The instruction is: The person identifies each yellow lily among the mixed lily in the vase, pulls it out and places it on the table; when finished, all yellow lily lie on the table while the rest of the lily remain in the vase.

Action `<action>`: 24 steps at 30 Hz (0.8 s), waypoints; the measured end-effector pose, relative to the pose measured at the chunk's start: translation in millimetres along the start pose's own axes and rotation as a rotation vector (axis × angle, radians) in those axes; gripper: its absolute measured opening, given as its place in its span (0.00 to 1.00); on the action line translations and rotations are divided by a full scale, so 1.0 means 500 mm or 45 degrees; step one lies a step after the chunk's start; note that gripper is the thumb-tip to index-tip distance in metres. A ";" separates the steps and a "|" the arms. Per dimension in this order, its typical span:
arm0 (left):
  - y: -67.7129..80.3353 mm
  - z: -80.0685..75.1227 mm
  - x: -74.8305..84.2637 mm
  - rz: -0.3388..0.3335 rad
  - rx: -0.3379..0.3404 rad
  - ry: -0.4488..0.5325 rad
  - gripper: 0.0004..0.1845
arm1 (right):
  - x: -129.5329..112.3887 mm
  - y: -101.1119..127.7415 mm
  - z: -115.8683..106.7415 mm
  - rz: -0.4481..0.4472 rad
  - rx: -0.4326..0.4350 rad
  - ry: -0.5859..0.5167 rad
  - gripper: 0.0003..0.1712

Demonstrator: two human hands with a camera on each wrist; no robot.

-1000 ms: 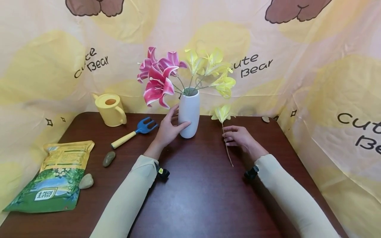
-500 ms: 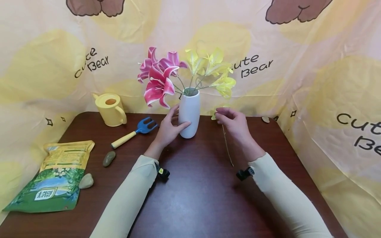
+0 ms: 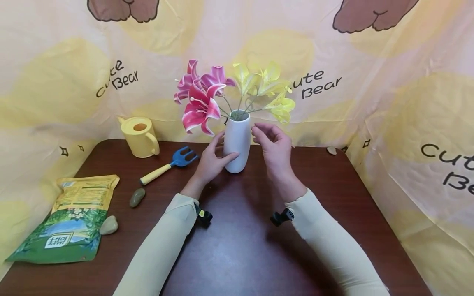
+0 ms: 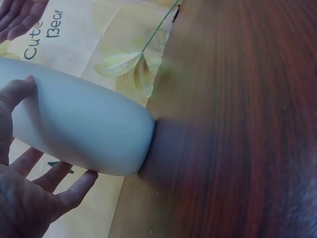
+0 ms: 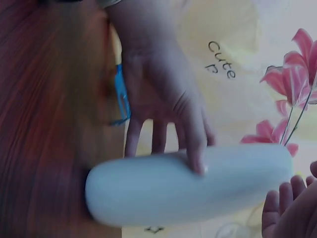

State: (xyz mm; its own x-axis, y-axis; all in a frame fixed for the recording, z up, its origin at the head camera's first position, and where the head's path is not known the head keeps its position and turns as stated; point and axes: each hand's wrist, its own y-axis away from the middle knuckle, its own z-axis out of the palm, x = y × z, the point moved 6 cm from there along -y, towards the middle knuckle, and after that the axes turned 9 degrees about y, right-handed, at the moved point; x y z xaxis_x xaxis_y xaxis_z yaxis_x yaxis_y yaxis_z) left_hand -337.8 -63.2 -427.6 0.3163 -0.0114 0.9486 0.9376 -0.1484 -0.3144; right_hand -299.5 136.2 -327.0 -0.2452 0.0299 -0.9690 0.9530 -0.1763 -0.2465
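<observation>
My left hand (image 3: 210, 165) grips the side of a white vase (image 3: 237, 142), its thumb across the front. The vase stands upright on the table. Pink lilies (image 3: 201, 106) lean out of its mouth to the left, and yellow lilies (image 3: 269, 81) to the right. My right hand (image 3: 277, 150) is raised beside the vase's upper right side, fingers loosely bent and holding nothing. In the left wrist view a separate yellow lily (image 4: 124, 68) shows past the vase at the table's back edge, apart from my right hand. In the head view that hand covers it.
On the left are a yellow watering can (image 3: 140, 137), a blue toy fork (image 3: 181, 157) with a yellow handle, two stones, one dark (image 3: 137, 197) and one pale (image 3: 109, 225), and a printed bag (image 3: 70, 222). Another stone (image 3: 331, 151) lies at the back right corner. A patterned curtain surrounds the table.
My right hand has left the loose yellow lily's stem, passed up by its flower head and moved left to the vase's upper side. My left hand has stayed on the vase.
</observation>
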 end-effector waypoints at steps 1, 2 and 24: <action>0.000 -0.001 -0.001 0.004 0.001 0.002 0.45 | -0.003 -0.001 0.006 -0.006 0.022 -0.012 0.18; 0.000 -0.002 -0.001 0.004 0.003 0.005 0.44 | -0.003 -0.004 0.011 -0.003 0.045 -0.026 0.19; -0.006 -0.001 -0.005 0.029 0.004 0.000 0.44 | 0.021 -0.079 0.073 0.067 0.454 -0.415 0.06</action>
State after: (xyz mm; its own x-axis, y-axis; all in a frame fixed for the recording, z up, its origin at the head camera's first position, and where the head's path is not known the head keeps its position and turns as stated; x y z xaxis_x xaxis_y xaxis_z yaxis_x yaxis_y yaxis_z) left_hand -341.4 -63.2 -429.0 0.3373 -0.0150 0.9413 0.9307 -0.1452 -0.3359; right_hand -346.3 107.5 -326.7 -0.2961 -0.2880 -0.9107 0.8589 -0.4975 -0.1219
